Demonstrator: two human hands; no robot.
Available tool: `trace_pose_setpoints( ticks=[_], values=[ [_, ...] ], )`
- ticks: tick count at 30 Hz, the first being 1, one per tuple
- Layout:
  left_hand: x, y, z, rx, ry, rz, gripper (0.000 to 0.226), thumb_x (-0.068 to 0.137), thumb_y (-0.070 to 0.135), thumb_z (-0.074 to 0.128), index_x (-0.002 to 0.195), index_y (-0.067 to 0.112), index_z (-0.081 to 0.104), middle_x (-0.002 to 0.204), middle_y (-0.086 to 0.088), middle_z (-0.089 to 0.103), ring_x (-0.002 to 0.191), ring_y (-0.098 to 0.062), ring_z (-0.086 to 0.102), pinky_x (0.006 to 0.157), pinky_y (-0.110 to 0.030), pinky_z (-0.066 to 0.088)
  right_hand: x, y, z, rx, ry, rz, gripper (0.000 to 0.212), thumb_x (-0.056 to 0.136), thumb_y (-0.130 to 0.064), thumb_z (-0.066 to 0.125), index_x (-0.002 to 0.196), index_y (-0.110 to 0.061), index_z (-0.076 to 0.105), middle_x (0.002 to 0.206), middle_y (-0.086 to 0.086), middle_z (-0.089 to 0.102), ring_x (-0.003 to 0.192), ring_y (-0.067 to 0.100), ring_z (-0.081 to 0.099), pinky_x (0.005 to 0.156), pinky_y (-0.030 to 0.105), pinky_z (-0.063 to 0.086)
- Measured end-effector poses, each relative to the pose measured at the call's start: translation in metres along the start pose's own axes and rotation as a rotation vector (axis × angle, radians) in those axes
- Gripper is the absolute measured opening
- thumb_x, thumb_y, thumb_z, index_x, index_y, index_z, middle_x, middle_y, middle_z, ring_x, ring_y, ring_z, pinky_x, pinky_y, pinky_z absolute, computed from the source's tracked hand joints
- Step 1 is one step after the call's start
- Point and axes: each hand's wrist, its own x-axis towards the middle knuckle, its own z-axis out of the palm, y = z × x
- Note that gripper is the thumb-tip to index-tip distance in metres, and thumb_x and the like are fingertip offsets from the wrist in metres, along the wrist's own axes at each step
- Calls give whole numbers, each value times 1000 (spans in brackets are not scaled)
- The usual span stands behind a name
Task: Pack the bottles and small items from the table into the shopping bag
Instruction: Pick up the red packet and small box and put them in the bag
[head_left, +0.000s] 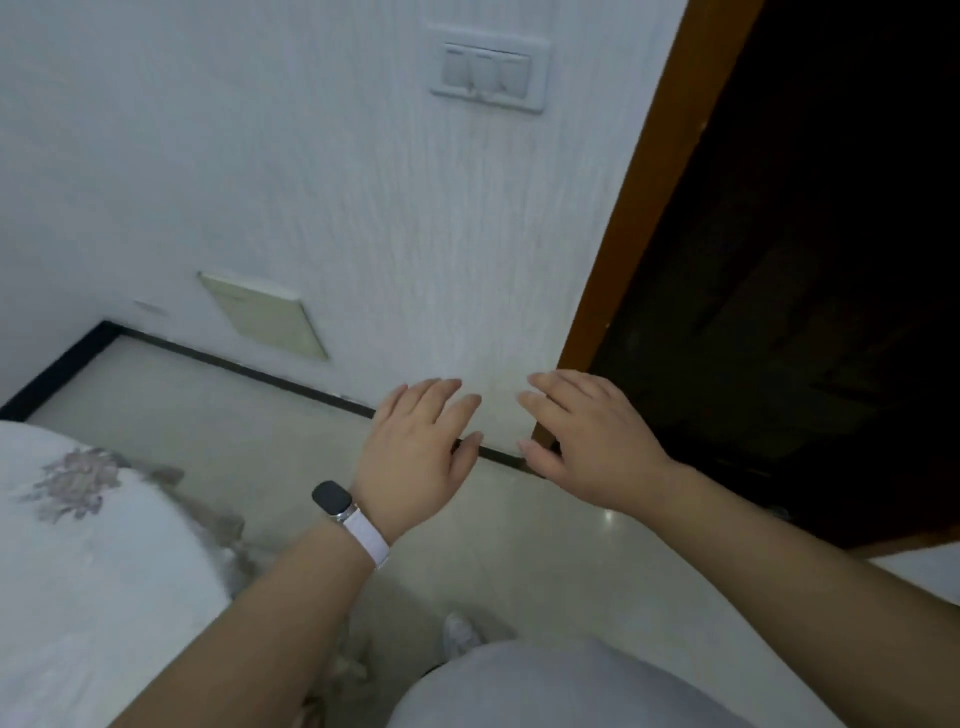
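No bottle, small item, table or shopping bag shows in the head view. My left hand (421, 447) is held out in front of me, palm down, fingers straight and holding nothing; a watch with a white strap sits on its wrist. My right hand (587, 441) hovers beside it, about a hand's width to the right, also palm down with straight fingers and holding nothing. Both hands hang in the air above the pale floor, in front of the white wall.
A white wall (311, 182) with a light switch plate (491, 75) stands ahead. A wooden door frame (639, 208) borders a dark doorway (805, 260) on the right. A bed with white floral bedding (88, 545) fills the lower left. Pale tiled floor (519, 561) lies below.
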Motion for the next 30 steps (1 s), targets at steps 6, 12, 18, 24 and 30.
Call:
trace_pose_setpoints(
  ticks=[6, 12, 18, 24, 30],
  values=[
    [26, -75, -10, 105, -22, -84, 39, 91, 37, 59, 122, 14, 65, 128, -12, 63, 119, -34, 57, 101, -52, 43, 103, -10, 15, 58, 56, -146, 53, 93, -50, 46, 129, -14, 60, 135, 8, 57, 124, 29, 51, 103, 44, 40],
    [47, -144, -6, 183, -41, -240, 39, 92, 38, 58, 123, 15, 64, 130, -11, 62, 121, -33, 56, 101, -51, 43, 210, -16, 42, 139, 99, -302, 52, 92, -48, 45, 125, -12, 63, 133, 9, 59, 121, 30, 52, 101, 44, 40],
    [79, -216, -15, 348, -51, -448, 39, 92, 40, 55, 123, 17, 65, 129, -9, 63, 119, -31, 57, 101, -48, 43, 331, -31, 72, 240, 79, -489, 54, 93, -49, 45, 127, -12, 61, 132, 10, 59, 121, 31, 53, 102, 45, 42],
    [99, -277, -46, 494, -17, -653, 40, 93, 40, 55, 123, 16, 66, 129, -11, 63, 118, -33, 58, 99, -49, 45, 443, -73, 72, 310, 70, -750, 53, 95, -50, 44, 130, -13, 57, 134, 8, 56, 123, 29, 50, 102, 47, 41],
    [75, -312, -68, 562, 14, -871, 41, 94, 39, 52, 124, 14, 64, 131, -12, 62, 120, -34, 57, 99, -50, 46, 505, -139, 73, 353, 47, -915, 54, 93, -49, 43, 129, -13, 59, 133, 9, 58, 121, 29, 52, 101, 45, 41]
  ],
)
